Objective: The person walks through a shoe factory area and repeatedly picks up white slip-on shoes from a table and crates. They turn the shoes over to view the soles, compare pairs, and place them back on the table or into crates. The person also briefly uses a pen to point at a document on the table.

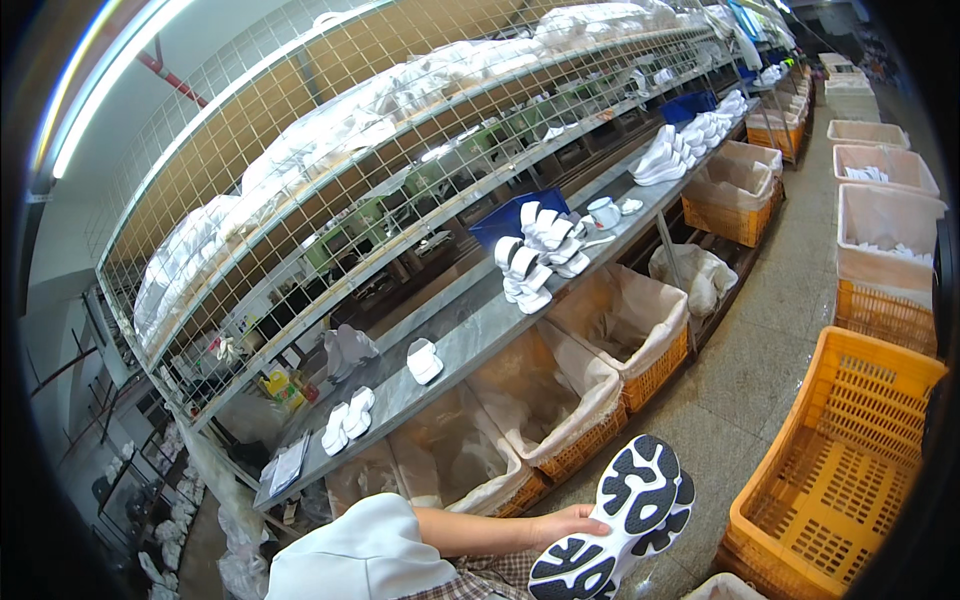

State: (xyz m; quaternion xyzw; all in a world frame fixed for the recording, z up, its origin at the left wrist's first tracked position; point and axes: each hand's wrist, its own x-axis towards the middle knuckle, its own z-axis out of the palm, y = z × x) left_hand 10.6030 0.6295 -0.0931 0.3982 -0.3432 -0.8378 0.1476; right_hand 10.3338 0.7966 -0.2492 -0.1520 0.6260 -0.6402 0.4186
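Note:
From the lower edge my left hand (566,524) reaches out, closed around the waist of a pair of shoe soles (640,486). Their black-and-white treaded undersides face up, and the second sole shows only partly behind the first. The thumb lies at the edge of the front sole; the other fingers are mostly hidden. My right hand is not in view. Close by stand lined orange crates (590,455) under the bench's front edge, and a bare orange crate (830,480) to the right.
A long grey metal bench (465,330) carries small white sole pairs (347,420), a white piece (424,361), stacked white soles (535,255), a blue bin (515,215) and a mug (604,211). Above runs a wire mesh rack (330,150). More lined crates (885,225) line the right side.

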